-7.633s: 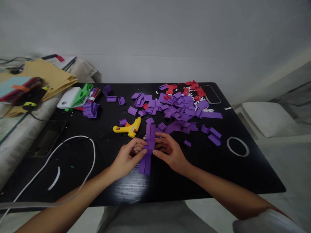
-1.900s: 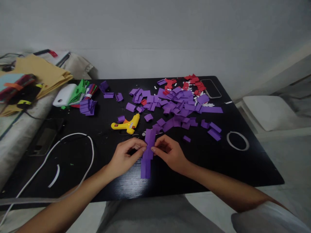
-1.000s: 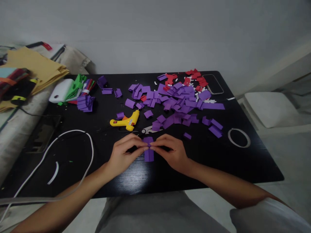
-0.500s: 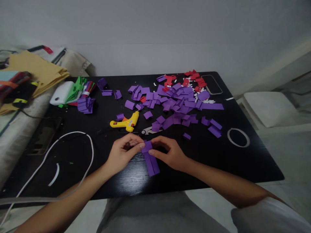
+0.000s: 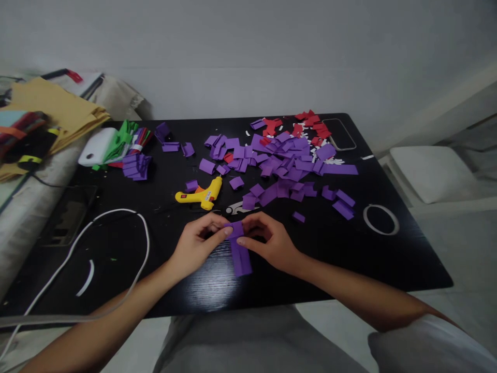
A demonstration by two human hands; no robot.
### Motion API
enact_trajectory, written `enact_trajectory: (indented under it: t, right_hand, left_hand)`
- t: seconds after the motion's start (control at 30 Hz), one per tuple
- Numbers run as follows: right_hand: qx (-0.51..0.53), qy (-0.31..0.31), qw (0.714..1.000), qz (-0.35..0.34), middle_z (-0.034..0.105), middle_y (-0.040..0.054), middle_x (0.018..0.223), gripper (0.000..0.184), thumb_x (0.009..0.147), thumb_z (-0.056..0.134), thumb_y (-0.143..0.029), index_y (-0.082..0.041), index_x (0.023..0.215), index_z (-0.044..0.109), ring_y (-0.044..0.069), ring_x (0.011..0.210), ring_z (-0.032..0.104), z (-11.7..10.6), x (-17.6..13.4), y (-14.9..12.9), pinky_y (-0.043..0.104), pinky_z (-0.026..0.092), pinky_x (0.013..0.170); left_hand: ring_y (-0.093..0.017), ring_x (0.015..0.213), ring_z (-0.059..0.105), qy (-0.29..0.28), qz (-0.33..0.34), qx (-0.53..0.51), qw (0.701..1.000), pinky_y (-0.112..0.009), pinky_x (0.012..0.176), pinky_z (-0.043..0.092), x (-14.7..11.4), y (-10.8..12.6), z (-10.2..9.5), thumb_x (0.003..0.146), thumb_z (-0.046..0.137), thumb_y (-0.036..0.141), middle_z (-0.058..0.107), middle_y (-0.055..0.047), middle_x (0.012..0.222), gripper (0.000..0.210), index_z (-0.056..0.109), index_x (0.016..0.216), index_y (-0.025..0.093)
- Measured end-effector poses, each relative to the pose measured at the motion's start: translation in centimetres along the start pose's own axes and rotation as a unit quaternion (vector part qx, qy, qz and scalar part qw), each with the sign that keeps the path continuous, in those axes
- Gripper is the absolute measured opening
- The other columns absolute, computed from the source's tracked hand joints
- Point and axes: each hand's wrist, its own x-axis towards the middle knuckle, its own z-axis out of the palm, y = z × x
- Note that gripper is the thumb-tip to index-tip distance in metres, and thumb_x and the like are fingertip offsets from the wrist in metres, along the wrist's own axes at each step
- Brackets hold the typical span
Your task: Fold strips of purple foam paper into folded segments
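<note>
Between my hands is a creased strip of purple paper [image 5: 241, 259], its lower end hanging toward the table's front edge. My left hand [image 5: 200, 241] pinches the upper left corner with the thumb on top. On the other side my right hand [image 5: 272, 241] grips the upper right edge, thumb in front and fingers behind. Just beyond my fingers lie metal scissors or pliers [image 5: 236, 207], partly hidden. A yellow glue gun [image 5: 200, 196] rests behind my left hand. Cut and folded purple paper pieces [image 5: 279, 158] are heaped farther back.
Red paper scraps [image 5: 312, 124] and white bits lie at the back right, beside a clear phone case [image 5: 339, 134]. A tape ring [image 5: 381, 219] sits at right. A white cable [image 5: 145, 233] loops at left, near bundled green strips [image 5: 120, 142] and brown envelopes [image 5: 54, 103].
The purple strip's lower end has risen slightly and its top part has tilted between my fingers. Both hands keep their grip in nearly the same place.
</note>
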Motion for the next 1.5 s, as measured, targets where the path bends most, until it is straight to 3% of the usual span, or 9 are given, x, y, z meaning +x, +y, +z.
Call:
enact_trajectory:
  t: [0.17,0.27,0.5,0.83,1.03,1.23,1.5]
  right_hand:
    - [-0.053,0.055,0.996,-0.046,0.065,0.0005,0.093,0.036,0.077,0.091,-0.036,-0.024,0.094,0.063,0.017,0.088,0.065,-0.08,0.03,0.07,0.035,0.059,0.089]
    - [-0.057,0.038,0.996,-0.053,0.067,0.0009,0.091,0.030,0.081,0.087,-0.038,-0.023,0.092,0.063,0.018,0.087,0.067,-0.03,-0.09,-0.27,0.036,0.060,0.088]
    - [-0.069,0.010,0.995,-0.077,0.075,0.0015,0.095,0.029,0.087,0.082,-0.029,-0.027,0.113,0.069,0.018,0.088,0.073,0.01,-0.46,-0.52,0.037,0.062,0.088]
    - [-0.042,-0.016,0.999,-0.004,0.077,0.0000,0.090,0.030,0.086,0.081,-0.029,-0.027,0.115,0.073,0.018,0.085,0.075,-0.15,-0.18,-0.53,0.033,0.061,0.082]
    - [-0.049,-0.008,0.999,0.019,0.077,-0.0001,0.083,0.018,0.086,0.080,-0.029,-0.024,0.102,0.074,0.016,0.077,0.073,-0.20,0.03,-0.54,0.030,0.059,0.074]
    - [0.024,-0.002,0.998,0.053,0.075,-0.0007,0.077,0.019,0.086,0.080,-0.032,-0.022,0.101,0.074,0.014,0.067,0.070,0.07,-0.02,-0.55,0.026,0.060,0.062]
    - [0.086,-0.014,0.995,0.057,0.075,-0.0007,0.080,0.016,0.086,0.081,-0.032,-0.023,0.099,0.078,0.012,0.064,0.069,-0.09,0.20,-0.42,0.024,0.062,0.058]
  left_hand:
    - [-0.013,0.071,0.061,0.029,0.046,0.032,0.998,-0.025,0.064,0.048,0.10,0.10,-0.22,0.089,0.079,0.030,0.069,-0.002,0.081,0.010,0.079,0.087,0.019]
    - [-0.014,0.073,0.061,0.026,0.051,0.044,0.997,-0.026,0.065,0.048,0.11,0.21,-0.28,0.093,0.075,0.030,0.069,-0.003,0.081,0.013,0.079,0.086,0.020]
    - [-0.015,0.078,0.065,0.017,0.100,0.110,0.989,-0.027,0.070,0.051,-0.10,0.08,-0.22,0.096,0.072,0.026,0.071,-0.003,0.085,0.010,0.080,0.093,0.021]
    - [-0.013,0.072,0.068,0.004,0.130,0.141,0.981,-0.024,0.066,0.054,-0.34,0.09,0.03,0.095,0.073,0.022,0.075,-0.002,0.083,0.010,0.081,0.102,0.021]
    - [-0.010,0.072,0.070,0.011,0.146,0.148,0.978,-0.018,0.071,0.057,-0.43,0.07,0.27,0.093,0.075,0.019,0.079,0.000,0.085,0.012,0.081,0.104,0.019]
    - [-0.009,0.063,0.071,0.003,0.106,0.111,0.988,-0.016,0.066,0.058,-0.68,-0.17,0.41,0.092,0.074,0.018,0.076,0.003,0.073,0.018,0.080,0.110,0.019]
    - [-0.010,0.056,0.071,-0.054,0.013,-0.055,0.997,-0.017,0.056,0.060,-0.59,0.00,0.54,0.097,0.068,0.020,0.073,0.003,0.068,0.014,0.079,0.105,0.022]
